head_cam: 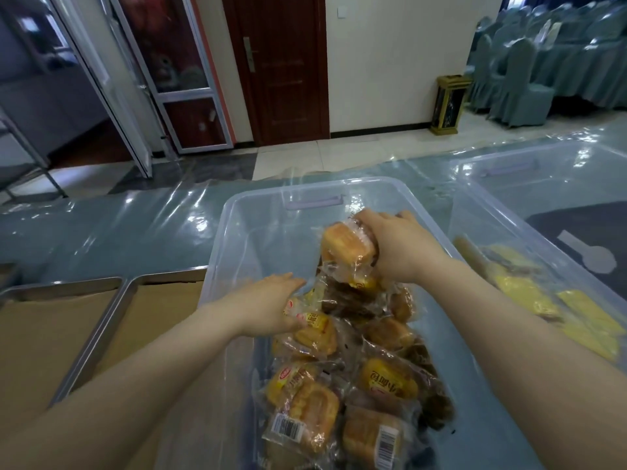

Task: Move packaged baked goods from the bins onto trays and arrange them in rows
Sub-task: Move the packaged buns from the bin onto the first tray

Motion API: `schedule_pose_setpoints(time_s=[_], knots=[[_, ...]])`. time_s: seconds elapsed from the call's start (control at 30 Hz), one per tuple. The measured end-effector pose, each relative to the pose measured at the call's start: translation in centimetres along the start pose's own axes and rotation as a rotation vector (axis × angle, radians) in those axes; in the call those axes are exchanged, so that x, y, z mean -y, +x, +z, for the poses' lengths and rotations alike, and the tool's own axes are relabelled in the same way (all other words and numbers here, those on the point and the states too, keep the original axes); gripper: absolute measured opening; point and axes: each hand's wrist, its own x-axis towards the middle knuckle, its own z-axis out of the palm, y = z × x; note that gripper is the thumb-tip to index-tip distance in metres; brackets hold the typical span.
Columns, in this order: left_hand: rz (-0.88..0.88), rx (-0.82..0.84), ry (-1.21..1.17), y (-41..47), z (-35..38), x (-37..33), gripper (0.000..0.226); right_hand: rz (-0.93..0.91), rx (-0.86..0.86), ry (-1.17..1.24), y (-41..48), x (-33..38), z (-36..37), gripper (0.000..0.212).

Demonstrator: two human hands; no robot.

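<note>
A clear plastic bin [258, 212] in front of me holds several wrapped golden buns [386, 385]. My right hand [400, 249] grips a wrapped bun [346, 244], or perhaps two, lifted above the pile at the bin's far side. My left hand [268, 307] reaches over the bin's left wall, fingers extended, its thumb and fingers closing on a yellow-labelled bun packet [315, 329]. Two metal trays [98, 337] lined with brown paper lie to the left of the bin, with no buns visible on them.
A second clear bin [543, 212] at right holds yellow packets [529, 293]. The table wears a shiny plastic cover [135, 228]. Beyond it are a tiled floor, a dark door [281, 69], a gold-trimmed waste bin [449, 103] and covered chairs [522, 79].
</note>
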Motion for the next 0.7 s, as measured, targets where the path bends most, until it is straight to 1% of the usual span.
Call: schedule_pose_setpoints(time_s=[0.13, 0.23, 0.27, 0.37, 0.43, 0.5, 0.57, 0.6, 0.7], knots=[[-0.101, 0.271, -0.059, 2.9, -0.4, -1.8, 0.087, -0.023, 0.127, -0.076, -0.2, -0.2, 0.7, 0.067], [-0.162, 0.387, -0.063, 4.7, 0.7, -3.3, 0.092, -0.029, 0.164, -0.103, -0.5, -0.5, 1.4, 0.068], [-0.190, 0.395, -0.045, 5.0, 1.4, -3.5, 0.096, -0.030, 0.162, -0.107, -0.4, -0.5, 1.5, 0.068], [-0.270, 0.338, 0.032, 5.2, 4.0, -3.0, 0.111, -0.050, 0.150, -0.092, 0.1, -0.4, 1.6, 0.066], [-0.334, 0.336, 0.089, 5.4, 5.0, -2.8, 0.120, -0.057, 0.156, -0.075, 0.6, -0.4, 1.7, 0.065], [-0.400, 0.363, 0.168, 6.0, 5.2, -3.0, 0.121, -0.047, 0.181, -0.067, 0.9, -0.7, 1.9, 0.064], [-0.430, 0.376, 0.243, 6.3, 5.0, -3.0, 0.113, -0.036, 0.199, -0.068, 1.0, -1.0, 2.1, 0.065], [-0.415, 0.356, 0.269, 6.4, 4.9, -2.8, 0.106, -0.035, 0.199, -0.068, 1.1, -1.2, 2.1, 0.064], [-0.329, 0.227, 0.252, 6.4, 5.0, -1.5, 0.082, -0.033, 0.211, -0.047, 1.5, -1.2, 2.0, 0.065]])
